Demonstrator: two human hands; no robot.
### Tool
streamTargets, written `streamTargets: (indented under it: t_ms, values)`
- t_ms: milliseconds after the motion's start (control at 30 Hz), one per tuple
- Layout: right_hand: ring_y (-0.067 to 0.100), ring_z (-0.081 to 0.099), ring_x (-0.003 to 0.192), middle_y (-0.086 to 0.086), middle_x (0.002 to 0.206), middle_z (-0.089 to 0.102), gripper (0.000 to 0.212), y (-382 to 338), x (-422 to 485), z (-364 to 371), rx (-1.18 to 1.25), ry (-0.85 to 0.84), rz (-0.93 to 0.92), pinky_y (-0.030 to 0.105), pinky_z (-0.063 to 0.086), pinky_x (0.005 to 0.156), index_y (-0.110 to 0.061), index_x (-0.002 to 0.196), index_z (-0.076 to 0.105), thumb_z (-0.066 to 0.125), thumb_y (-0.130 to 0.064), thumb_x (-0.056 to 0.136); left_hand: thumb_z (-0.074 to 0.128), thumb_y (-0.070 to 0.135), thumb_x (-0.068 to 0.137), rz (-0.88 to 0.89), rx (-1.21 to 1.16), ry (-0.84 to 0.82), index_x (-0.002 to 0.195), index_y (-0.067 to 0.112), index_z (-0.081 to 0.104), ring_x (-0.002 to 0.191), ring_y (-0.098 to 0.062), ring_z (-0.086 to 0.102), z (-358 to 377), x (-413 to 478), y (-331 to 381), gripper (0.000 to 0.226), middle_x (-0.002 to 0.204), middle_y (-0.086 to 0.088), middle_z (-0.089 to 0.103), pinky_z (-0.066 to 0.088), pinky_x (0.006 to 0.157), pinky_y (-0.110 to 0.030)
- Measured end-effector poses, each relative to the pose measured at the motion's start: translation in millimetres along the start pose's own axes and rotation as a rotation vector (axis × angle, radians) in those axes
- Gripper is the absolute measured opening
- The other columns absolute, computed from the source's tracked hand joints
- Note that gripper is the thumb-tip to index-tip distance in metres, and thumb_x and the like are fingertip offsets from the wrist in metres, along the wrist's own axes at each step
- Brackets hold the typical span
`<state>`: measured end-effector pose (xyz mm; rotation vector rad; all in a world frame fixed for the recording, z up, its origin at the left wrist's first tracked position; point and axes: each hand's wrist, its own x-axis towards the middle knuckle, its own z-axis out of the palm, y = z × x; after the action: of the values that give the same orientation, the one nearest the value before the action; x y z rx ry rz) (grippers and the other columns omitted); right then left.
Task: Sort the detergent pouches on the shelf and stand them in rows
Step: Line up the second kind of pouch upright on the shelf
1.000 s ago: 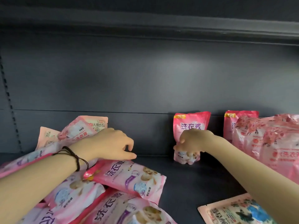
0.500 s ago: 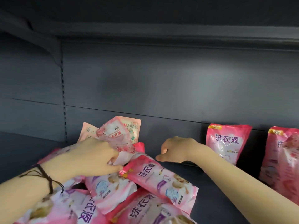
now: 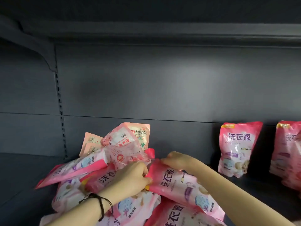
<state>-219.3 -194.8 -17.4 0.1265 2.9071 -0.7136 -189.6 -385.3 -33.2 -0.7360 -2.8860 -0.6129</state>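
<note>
Just a second earlier the right hand (image 3: 177, 160) had been at the standing pouch (image 3: 237, 149) by the back wall. It had since left that pouch upright and come back to the heap, while the left hand (image 3: 130, 178) had let go of the floral pouch (image 3: 123, 144) it was pressing. Both hands met on one flat pink pouch (image 3: 184, 188), which lay face up on top of the pile, slanting down and to the right from the fingers. The left fingers were curled round its near top corner. The right fingers seemed to pinch the far end of the same top edge, though their tips were hidden behind the film.

The floral pouch and some pale sachets (image 3: 140, 134) sat just behind the left fingers. More pink pouches (image 3: 91, 165) lay jumbled beneath and to the left of them. Well to the right of the right fingers, the standing pouch had a second upright one (image 3: 288, 152) just beyond it, on the shelf (image 3: 24, 176).

By my reckoning one pouch was placed and the next was being picked up, so the row had only begun.
</note>
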Motion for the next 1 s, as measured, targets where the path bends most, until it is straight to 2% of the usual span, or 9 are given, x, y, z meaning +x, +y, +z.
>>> streamTargets:
  t_ms: [133,200,300,533,633,700,800,900,1000]
  values:
    - [0.013,0.042,0.045,0.002,0.054,0.049,0.020,10.2,-11.5,-11.9,0.383,0.075,-0.001,0.023,0.030,0.047,-0.010,0.073,0.059,0.052,-0.014,0.092,0.064,0.043,0.083,0.083,-0.074,0.110,0.066,0.027,0.050,0.064,-0.006,0.052,-10.0,7.4,1.7,0.027,0.070,0.012,0.055,0.040,0.057,-0.027]
    - [0.007,0.043,0.039,-0.002,0.049,0.052,0.025,10.6,-21.4,-22.2,0.562,0.154,-0.046,0.017,0.030,0.041,-0.010,0.070,0.063,0.053,-0.006,0.093,0.065,0.040,0.084,0.125,-0.207,0.127,0.068,0.031,0.054,0.072,-0.009,0.059,-22.8,12.5,8.0,0.021,0.074,0.014,0.060,0.049,0.068,-0.033]
    - [0.015,0.055,0.049,0.007,0.061,0.062,0.023,7.0,-39.3,-40.2,0.856,0.272,-0.119,0.021,0.047,0.047,-0.007,0.076,0.065,0.053,-0.004,0.096,0.066,0.033,0.084,0.187,-0.333,0.200,0.069,0.031,0.060,0.079,-0.016,0.065,-41.6,19.2,19.4,0.016,0.076,0.011,0.066,0.053,0.077,-0.043]
    - [0.014,0.060,0.063,0.003,0.070,0.067,0.026,14.3,-81.0,-56.6,1.019,0.474,-0.269,0.020,0.049,0.060,-0.008,0.078,0.063,0.050,-0.014,0.099,0.068,0.018,0.086,0.211,-0.825,0.377,0.065,0.023,0.067,0.056,0.002,0.057,-48.0,38.5,38.1,0.023,0.059,0.010,0.064,0.041,0.048,-0.011]
    - [0.016,0.063,0.067,0.003,0.072,0.070,0.026,25.6,-94.5,-44.4,1.099,0.479,-0.244,0.026,0.052,0.067,-0.010,0.078,0.065,0.053,-0.021,0.098,0.070,0.028,0.084,0.137,-1.070,0.285,0.078,0.017,0.072,0.067,-0.009,0.066,-22.4,32.4,43.3,0.013,0.071,0.003,0.071,0.050,0.063,-0.022]
    - [0.018,0.064,0.072,0.004,0.078,0.071,0.025,35.0,-101.8,-36.9,1.105,0.473,-0.208,0.032,0.050,0.075,-0.011,0.082,0.066,0.055,-0.030,0.096,0.070,0.041,0.076,0.110,-1.098,0.222,0.086,0.019,0.073,0.084,-0.012,0.069,-8.4,26.3,44.8,0.025,0.085,0.003,0.075,0.052,0.078,-0.022]
    - [0.015,0.067,0.086,-0.002,0.088,0.074,0.019,53.0,-109.0,-23.1,1.057,0.417,-0.162,0.029,0.049,0.084,-0.014,0.093,0.066,0.057,-0.031,0.094,0.069,0.037,0.078,0.165,-0.982,0.108,0.095,0.024,0.070,0.084,0.001,0.068,5.1,13.4,46.1,0.021,0.091,0.018,0.074,0.047,0.067,-0.006]
    - [0.009,0.069,0.088,-0.008,0.091,0.075,0.014,67.4,-116.2,-17.0,1.144,0.419,-0.141,0.026,0.049,0.080,-0.020,0.101,0.067,0.053,-0.022,0.096,0.064,0.019,0.089,0.179,-0.926,0.029,0.096,0.027,0.066,0.089,0.001,0.068,15.7,5.7,49.3,0.012,0.093,0.022,0.073,0.051,0.075,-0.013]
    - [0.013,0.071,0.086,-0.002,0.092,0.076,0.017,77.0,-123.4,-23.3,1.211,0.385,-0.167,0.027,0.052,0.079,-0.014,0.097,0.069,0.054,-0.023,0.096,0.064,0.041,0.086,0.174,-0.886,0.003,0.100,0.022,0.067,0.093,-0.003,0.068,20.8,1.9,66.1,0.024,0.096,0.015,0.074,0.053,0.084,-0.021]
